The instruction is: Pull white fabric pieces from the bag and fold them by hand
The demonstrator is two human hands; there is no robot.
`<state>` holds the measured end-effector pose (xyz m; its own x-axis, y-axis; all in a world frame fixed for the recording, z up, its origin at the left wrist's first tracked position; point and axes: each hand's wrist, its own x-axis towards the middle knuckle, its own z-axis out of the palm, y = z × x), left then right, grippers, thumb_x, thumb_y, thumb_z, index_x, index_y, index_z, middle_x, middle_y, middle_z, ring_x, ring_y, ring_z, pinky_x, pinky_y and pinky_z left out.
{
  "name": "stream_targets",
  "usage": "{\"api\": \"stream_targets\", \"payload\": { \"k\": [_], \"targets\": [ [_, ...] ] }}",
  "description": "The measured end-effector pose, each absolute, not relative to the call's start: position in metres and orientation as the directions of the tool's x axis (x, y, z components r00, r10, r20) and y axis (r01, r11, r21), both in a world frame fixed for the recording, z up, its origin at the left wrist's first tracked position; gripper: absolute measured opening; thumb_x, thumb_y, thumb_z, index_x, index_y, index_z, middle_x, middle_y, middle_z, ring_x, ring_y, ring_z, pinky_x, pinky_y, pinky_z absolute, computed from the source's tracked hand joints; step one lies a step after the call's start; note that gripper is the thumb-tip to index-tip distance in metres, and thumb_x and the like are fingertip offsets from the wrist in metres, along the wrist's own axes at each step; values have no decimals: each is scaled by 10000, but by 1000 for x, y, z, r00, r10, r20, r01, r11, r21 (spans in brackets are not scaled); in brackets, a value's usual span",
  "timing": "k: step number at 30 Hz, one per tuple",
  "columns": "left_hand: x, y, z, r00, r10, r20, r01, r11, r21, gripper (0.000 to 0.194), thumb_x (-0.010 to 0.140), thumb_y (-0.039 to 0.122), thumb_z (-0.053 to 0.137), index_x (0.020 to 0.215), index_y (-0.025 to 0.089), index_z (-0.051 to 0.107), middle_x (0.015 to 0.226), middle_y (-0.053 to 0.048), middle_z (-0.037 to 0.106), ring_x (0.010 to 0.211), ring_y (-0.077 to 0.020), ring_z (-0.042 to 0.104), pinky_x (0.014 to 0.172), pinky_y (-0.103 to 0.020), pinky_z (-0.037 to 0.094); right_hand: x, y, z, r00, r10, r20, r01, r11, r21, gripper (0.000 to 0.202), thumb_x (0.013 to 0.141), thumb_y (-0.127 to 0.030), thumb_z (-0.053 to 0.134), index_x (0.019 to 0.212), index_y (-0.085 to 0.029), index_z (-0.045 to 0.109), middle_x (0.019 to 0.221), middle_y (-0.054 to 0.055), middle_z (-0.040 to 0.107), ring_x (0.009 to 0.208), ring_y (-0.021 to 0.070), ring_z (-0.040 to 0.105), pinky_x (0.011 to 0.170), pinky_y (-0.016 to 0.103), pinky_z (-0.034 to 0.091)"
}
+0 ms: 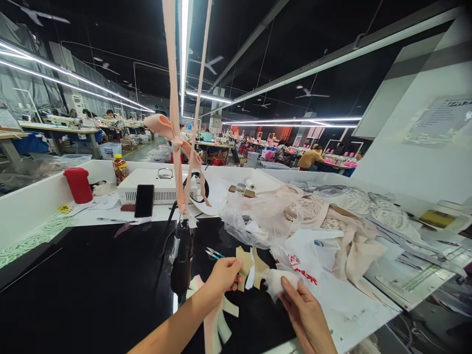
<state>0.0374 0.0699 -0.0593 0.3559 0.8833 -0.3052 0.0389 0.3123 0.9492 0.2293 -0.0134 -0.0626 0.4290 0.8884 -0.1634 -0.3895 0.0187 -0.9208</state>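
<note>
- Head view: my left hand (223,276) has its fingers pressed together in a pinch on a beige cut fabric piece (244,268), held just above the black worktop (92,280).
- My right hand (304,312) lies flatter, fingers close together, the tips resting on a small white fabric piece (276,284) that sits just right of the beige one; I judge it a press or light pinch, but the angle makes that hard to tell.
- How far along: only these two pieces are in hand. A few pale curved cut strips (217,319) lie below my left fingers, touching one another. Whether they are finished or waiting I cannot say.
- Beyond my right fingers, a heap of lace and beige garments (332,216) with a crumpled clear plastic bag (250,216) spreads over white printed paper (339,300); it looks unsorted, so I judge much is left.
- Just beyond my left fingers lie small teal-handled snips (213,253).
- Left of my left fingers stands a dark tool (182,260) with its cord, right beside the strips; it crowds that side.
- A pink ribbon (173,128), knotted, hangs from above down to that tool, in front of my view.
- Further back: a black phone (144,200) leaning on a white box unit (158,189), a red cup (78,185), a brown bottle (120,169).
- Other people sit at tables well away.
</note>
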Motion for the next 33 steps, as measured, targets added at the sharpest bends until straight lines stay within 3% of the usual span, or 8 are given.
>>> {"api": "stream_targets", "payload": {
  "k": [3,10,15,19,24,29,33],
  "targets": [
    [33,76,-62,304,908,-290,37,292,956,318,1025,441,556,965,136,623,748,28,589,545,-80,527,512,-210,472,239,-19,-58,453,879,-148,-366,32,-930,461,531,-493,958,862,-243,756,943,-8,794,890,177,711,775,208,581],
    [29,91,-63,211,953,-217,148,188,971,279,1014,406,586,1061,135,634,885,-16,657,683,-122,629,629,-271,555,235,-32,-49,432,897,-92,-232,11,-973,475,618,-533,896,952,-220,770,902,34,784,788,186,692,686,231,559],
    [20,82,-54,151,989,-7,310,-40,950,256,995,253,557,1230,160,603,1170,-80,634,823,-156,636,750,-306,533,232,-37,-46,388,917,-92,-148,-37,-988,474,624,-579,867,906,-213,761,849,36,763,739,174,667,680,234,535],
    [23,67,-44,266,955,130,431,-239,870,214,951,178,512,1030,166,710,1079,-72,654,908,-186,629,876,-302,459,233,-40,-47,365,925,-105,-84,-79,-993,464,627,-596,841,867,-212,740,755,19,723,699,189,649,685,265,535],
    [47,59,-39,443,889,113,536,-364,762,136,942,175,570,889,163,696,922,-42,671,883,-191,632,856,-335,473,233,-42,-50,341,935,-95,-12,-97,-995,456,617,-619,816,811,-215,732,699,9,678,666,193,617,652,271,523],
    [73,63,-43,481,873,76,610,-396,686,189,991,319,614,939,144,666,977,-40,683,930,-192,657,888,-403,535,238,-42,-55,305,950,-71,39,-87,-995,476,619,-644,813,791,-207,730,634,-23,602,590,150,525,598,248,484],
    [89,72,-45,514,851,103,614,-449,649,218,999,344,611,1074,145,661,1107,-69,676,1018,-216,659,929,-443,545,244,-43,-61,268,962,-54,86,-79,-993,512,615,-675,807,745,-193,694,579,-53,490,540,115,426,532,219,400]
  ]
}}
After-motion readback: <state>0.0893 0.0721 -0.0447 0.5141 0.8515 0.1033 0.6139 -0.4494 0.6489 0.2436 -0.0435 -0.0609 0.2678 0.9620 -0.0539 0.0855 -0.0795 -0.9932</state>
